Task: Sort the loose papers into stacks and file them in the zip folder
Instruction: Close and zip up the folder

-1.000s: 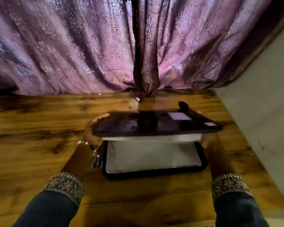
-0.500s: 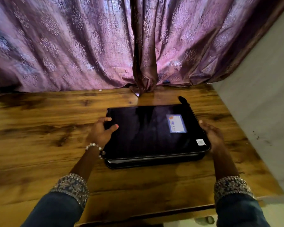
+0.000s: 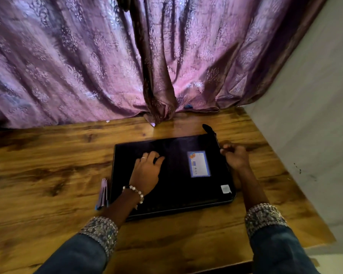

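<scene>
Here the left hand (image 3: 147,171) rests flat, fingers relaxed, on the closed folder (image 3: 172,175). The right hand (image 3: 235,156), fingers curled, pinches something at the folder's right edge. The folder lies flat on the table (image 3: 48,175), long axis left to right.

You're looking down at a wooden table (image 3: 48,175), warm brown with dark knots and streaks in the grain, its right edge running close along a pale grey wall (image 3: 315,115) that carries a few small dark marks. Along the table's far edge hangs a purple curtain (image 3: 77,66) with a faint floral pattern, gathered into a tight fold near the middle where it touches the wood. Just under the curtain's hem, right of that fold, a small blue object (image 3: 188,106) peeks out; you can't tell what it is.
</scene>
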